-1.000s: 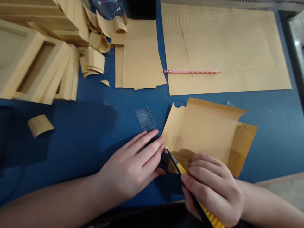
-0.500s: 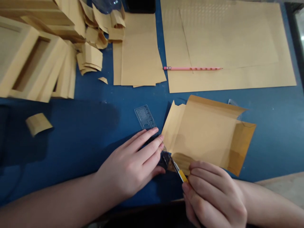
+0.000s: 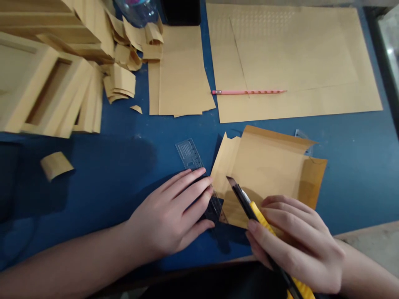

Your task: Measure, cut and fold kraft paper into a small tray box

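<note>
My left hand (image 3: 174, 211) lies flat with its fingers stretched across a clear plastic ruler (image 3: 188, 154), which runs along the left edge of a partly folded piece of brown paper (image 3: 264, 166). The paper has raised flaps and a notched upper left corner. My right hand (image 3: 299, 236) is closed around a yellow and black utility knife (image 3: 263, 216). Its blade is out and points up and left, over the lower left part of the paper. Whether the blade touches the paper I cannot tell.
A pink pencil (image 3: 249, 92) lies across a large brown sheet (image 3: 299, 54). Flat brown pieces (image 3: 181, 74), paper scraps (image 3: 123, 81) and stacked folded paper frames (image 3: 46, 91) are at the upper left. A clear bottle (image 3: 137, 12) and a black object (image 3: 181, 11) stand at the back.
The knife has lifted from the ruler's lower end, and my right hand has moved right, showing more of the handle. My left hand has stayed on the ruler.
</note>
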### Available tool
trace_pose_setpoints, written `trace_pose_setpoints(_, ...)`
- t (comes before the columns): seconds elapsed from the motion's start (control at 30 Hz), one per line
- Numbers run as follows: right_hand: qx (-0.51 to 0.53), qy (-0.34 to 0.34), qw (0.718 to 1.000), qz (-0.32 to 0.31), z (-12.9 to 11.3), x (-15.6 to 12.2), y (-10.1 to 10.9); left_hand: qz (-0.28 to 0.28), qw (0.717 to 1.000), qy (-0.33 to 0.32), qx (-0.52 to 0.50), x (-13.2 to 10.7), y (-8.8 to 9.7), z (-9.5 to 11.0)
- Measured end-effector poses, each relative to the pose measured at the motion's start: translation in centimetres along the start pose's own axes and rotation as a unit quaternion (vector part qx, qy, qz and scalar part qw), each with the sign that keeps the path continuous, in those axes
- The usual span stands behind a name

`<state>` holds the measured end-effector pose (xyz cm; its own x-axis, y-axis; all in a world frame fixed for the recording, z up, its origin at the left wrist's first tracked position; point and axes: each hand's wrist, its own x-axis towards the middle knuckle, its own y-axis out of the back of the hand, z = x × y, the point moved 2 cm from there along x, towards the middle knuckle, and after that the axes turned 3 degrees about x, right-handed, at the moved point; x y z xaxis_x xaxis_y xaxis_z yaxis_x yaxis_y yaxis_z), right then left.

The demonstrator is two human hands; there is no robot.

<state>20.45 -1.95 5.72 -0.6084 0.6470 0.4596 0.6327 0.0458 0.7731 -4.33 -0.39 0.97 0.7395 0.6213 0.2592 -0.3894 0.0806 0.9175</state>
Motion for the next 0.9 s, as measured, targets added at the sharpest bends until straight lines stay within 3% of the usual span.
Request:
trace_pose_setpoints(0.23, -0.044, 0.000, 0.998, -0.054, -0.2, -0.5, 1.0, 0.003, 1.000, -0.009, 0.013, 0.1, 0.1, -0.1)
trace_pose_setpoints(0.43, -0.038, 0.018, 0.995, -0.088, -0.1, -3.0, 0.7, 0.014, 0.999, -0.034, 0.031, 0.3, 0.2, 0.1)
trace_pose_setpoints(0.77, -0.143, 0.052, 0.984, -0.087, 0.2, -4.6, 2.5, 0.009, 0.994, -0.060, 0.087, 0.2, -0.1, 2.1)
trace_pose_setpoints(0.9, -0.164, 0.075, 0.980, -0.080, 0.7, -5.1, 2.9, -0.015, 0.989, -0.115, 0.096, 0.2, -0.2, 3.1)
